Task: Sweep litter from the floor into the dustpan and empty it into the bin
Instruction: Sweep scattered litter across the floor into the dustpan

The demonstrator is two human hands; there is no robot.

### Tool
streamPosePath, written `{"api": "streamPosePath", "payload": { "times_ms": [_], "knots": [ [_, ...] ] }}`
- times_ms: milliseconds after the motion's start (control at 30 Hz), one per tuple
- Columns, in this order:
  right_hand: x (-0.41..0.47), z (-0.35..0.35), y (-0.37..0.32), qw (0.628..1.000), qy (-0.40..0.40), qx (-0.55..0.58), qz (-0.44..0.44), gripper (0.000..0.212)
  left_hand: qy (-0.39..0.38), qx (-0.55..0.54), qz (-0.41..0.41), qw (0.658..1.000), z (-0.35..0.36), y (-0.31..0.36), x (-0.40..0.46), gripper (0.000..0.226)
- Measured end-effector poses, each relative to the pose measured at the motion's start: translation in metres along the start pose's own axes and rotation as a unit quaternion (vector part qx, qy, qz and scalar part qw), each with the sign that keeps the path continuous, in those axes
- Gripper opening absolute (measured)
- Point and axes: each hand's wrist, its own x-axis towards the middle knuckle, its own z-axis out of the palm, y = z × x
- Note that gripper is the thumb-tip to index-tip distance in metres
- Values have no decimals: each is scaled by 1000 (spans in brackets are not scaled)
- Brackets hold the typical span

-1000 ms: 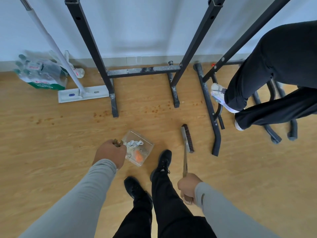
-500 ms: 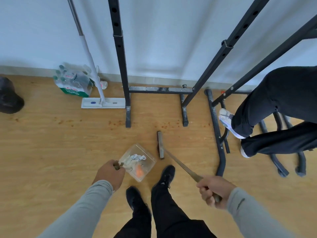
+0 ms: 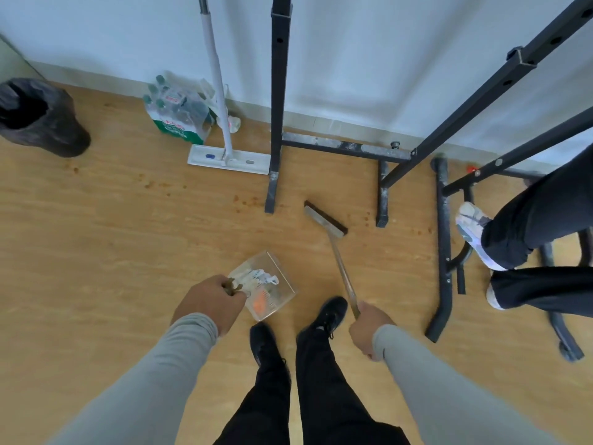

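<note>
My left hand (image 3: pixel 210 302) grips the short handle of a clear plastic dustpan (image 3: pixel 269 273), held above the wooden floor in front of my feet. Inside it lie crumpled white paper (image 3: pixel 260 277) and an orange scrap (image 3: pixel 260 305). My right hand (image 3: pixel 369 329) holds the long handle of a brush (image 3: pixel 325 220), whose dark bristle head points away from me toward the black metal frame. A bin lined with a black bag (image 3: pixel 38 118) stands at the far left by the wall, well away from both hands.
A black metal rack (image 3: pixel 279 101) stands against the wall with floor bars reaching toward me. A white flat mop (image 3: pixel 229 162) and a pack of bottles (image 3: pixel 176 110) lean at the wall. Another person's legs (image 3: pixel 529 236) are at the right. Small brown specks dot the floor.
The view has turned left, bringing the bin into sight. The brush head swung from beside the dustpan out ahead and to the right. The dustpan stays in my left hand.
</note>
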Motion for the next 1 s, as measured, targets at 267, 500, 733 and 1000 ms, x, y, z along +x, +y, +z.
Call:
{"api": "streamPosePath", "payload": {
  "times_ms": [267, 500, 733, 1000],
  "knots": [
    [-58, 12, 44, 992, -122, 4, 27, 67, -1, 5, 1, 1000, -3, 9, 3, 19],
    [-97, -77, 85, 977, -90, 187, 46, 53, -1, 3, -2, 1000, -5, 9, -2, 13],
    [-60, -86, 74, 993, -3, 110, 43, 43, 4, 4, -6, 1000, -1, 8, -2, 15],
    [-35, 31, 13, 994, -108, 29, 1, 48, 19, 12, -5, 1000, 3, 9, -1, 14]
  ]
}}
